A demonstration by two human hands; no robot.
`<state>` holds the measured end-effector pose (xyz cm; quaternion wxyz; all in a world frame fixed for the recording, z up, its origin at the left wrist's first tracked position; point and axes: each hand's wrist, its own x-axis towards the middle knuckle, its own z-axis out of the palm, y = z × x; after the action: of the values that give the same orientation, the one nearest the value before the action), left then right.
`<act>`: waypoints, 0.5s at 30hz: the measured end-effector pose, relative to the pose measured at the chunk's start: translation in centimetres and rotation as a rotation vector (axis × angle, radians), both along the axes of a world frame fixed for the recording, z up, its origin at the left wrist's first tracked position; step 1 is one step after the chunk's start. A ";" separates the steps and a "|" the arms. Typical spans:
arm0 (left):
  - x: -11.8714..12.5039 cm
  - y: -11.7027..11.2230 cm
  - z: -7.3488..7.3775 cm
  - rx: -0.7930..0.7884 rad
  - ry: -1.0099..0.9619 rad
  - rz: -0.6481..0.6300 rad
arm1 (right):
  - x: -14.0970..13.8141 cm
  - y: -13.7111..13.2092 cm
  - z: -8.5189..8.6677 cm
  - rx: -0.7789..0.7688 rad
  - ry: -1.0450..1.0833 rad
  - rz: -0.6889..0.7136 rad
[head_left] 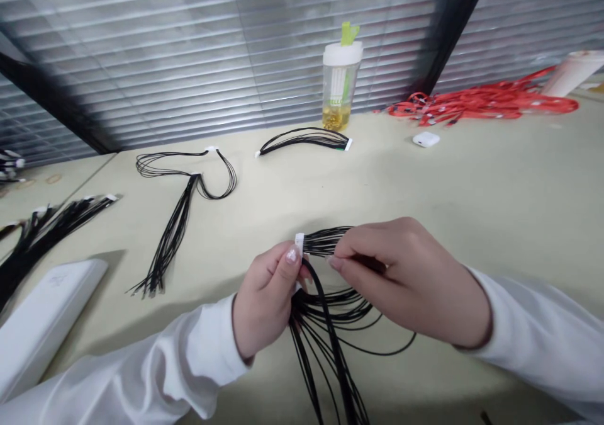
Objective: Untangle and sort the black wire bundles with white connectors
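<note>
While the left hand pinches a white connector between thumb and fingers, the right hand has its thumb and forefinger drawn together on the black wires just beside it. These fan out from the connector towards the right hand and pass behind its fingers, so their far ends there are hidden. More wires loop below both hands, and a thicker black strand drops from the left hand to the bottom edge of the view. Connector and wires are held over the near middle of the table.

Beyond the left hand lies a looped harness, its loose ends spread towards the person. A short harness lies further back, just in front of a bottle with yellow contents and a green top. Right of that are a small white case, a heap of red straps and a tilted cup. At the left edge, a long white box lies near a dark bundle. Blinds stand behind the table.
</note>
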<state>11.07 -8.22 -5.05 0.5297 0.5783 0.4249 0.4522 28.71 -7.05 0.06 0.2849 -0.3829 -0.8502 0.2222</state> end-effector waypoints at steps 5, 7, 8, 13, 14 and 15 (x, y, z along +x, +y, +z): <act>0.1 0.0 0.1 -0.014 0.000 -0.006 | 0.0 0.1 0.0 -0.011 -0.012 0.025; 0.1 -0.1 0.1 -0.019 -0.014 -0.003 | 0.0 0.1 0.0 -0.030 -0.003 0.003; 0.1 -0.1 0.1 -0.021 -0.020 -0.001 | 0.0 0.1 0.0 -0.037 0.003 -0.010; 0.0 -0.1 0.0 -0.013 -0.017 -0.011 | -0.1 -0.1 -0.1 -0.030 0.010 -0.004; 0.0 -0.1 0.0 -0.007 -0.014 -0.013 | -0.1 -0.1 -0.1 -0.025 0.013 0.005; 0.0 -0.1 0.0 -0.003 -0.010 -0.014 | -0.1 -0.1 -0.1 -0.024 0.018 0.016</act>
<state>11.03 -8.35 -5.03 0.5357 0.5782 0.4188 0.4509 28.62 -7.14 0.00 0.2863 -0.3772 -0.8480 0.2380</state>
